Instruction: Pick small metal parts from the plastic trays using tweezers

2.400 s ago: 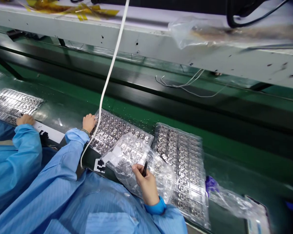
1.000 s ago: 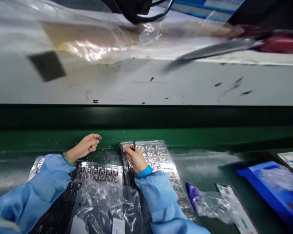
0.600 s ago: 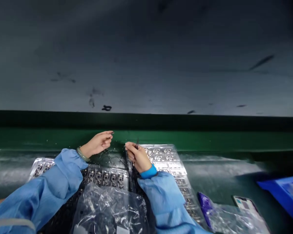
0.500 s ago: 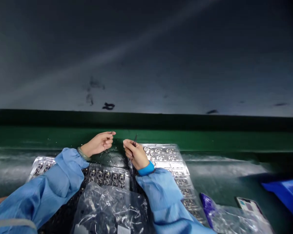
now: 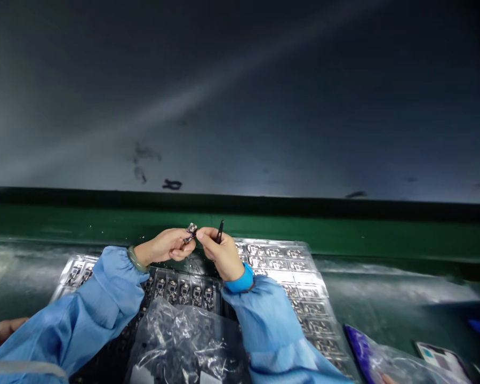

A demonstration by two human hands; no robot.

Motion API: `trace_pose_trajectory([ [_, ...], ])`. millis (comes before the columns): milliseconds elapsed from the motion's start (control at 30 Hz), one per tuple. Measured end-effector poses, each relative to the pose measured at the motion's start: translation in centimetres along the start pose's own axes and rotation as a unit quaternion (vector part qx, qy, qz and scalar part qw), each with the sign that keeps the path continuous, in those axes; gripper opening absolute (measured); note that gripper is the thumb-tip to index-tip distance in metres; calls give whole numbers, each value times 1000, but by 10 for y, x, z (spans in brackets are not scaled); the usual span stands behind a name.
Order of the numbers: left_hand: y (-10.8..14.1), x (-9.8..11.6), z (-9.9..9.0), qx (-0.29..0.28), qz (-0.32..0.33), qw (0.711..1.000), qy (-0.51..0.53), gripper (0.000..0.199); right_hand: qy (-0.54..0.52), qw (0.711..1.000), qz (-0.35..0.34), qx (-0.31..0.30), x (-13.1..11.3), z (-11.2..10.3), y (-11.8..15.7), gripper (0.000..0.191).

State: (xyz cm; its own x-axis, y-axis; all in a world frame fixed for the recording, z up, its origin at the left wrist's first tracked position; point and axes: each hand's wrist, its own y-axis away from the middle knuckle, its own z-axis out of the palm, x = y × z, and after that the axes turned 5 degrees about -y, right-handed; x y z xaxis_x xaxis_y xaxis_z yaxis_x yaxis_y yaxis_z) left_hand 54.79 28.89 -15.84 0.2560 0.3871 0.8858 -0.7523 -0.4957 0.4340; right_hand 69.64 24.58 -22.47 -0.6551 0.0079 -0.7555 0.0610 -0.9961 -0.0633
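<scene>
The blue sleeves of an antistatic smock (image 5: 104,298) are stretched forward from the bottom of the view, and a clear plastic bag (image 5: 184,336) is laid just below the hands, over the near part of a clear plastic tray (image 5: 62,292). Above it the left hand (image 5: 164,246) is raised, with a jade bangle (image 5: 134,260) around its wrist. A small circuit board (image 5: 191,230) is pinched narrowly between its thumb and fingertips, held up off the trays in the small gap between the hands.

The right hand (image 5: 220,250) is closed around black tweezers (image 5: 220,231), whose tips are pointed upward. Its fingers (image 5: 203,234) are curled just beside the board, but whether they touch it cannot be told, and the tweezer tips are too small to be read as open or shut.

Rows of dark boards (image 5: 184,293) are seated in the near tray, and a second clear tray (image 5: 308,246) is laid beside it, also filled with boards. Only the one board is seen out of the trays — how many pockets are empty under the bag and arms cannot be told.

Farther off, a purple-edged plastic packet (image 5: 358,346) and a printed card (image 5: 440,354) are lying at the lower right, while another person's hand (image 5: 0,333) is seen at the lower left. Beyond the trays, a green rail (image 5: 224,229) is crossed by the view — and above it a dim, marked panel (image 5: 240,106) is spread.
</scene>
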Motion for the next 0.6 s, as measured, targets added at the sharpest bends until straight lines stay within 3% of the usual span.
trace_pose_trajectory([
  [333, 3, 0, 28, 53, 26, 993, -105, 25, 97, 992, -71, 25, 2, 1, 4, 35],
  [600, 7, -4, 36, 59, 100, 976, -186, 26, 62, 994, -87, 17, 1, 4, 8, 31],
])
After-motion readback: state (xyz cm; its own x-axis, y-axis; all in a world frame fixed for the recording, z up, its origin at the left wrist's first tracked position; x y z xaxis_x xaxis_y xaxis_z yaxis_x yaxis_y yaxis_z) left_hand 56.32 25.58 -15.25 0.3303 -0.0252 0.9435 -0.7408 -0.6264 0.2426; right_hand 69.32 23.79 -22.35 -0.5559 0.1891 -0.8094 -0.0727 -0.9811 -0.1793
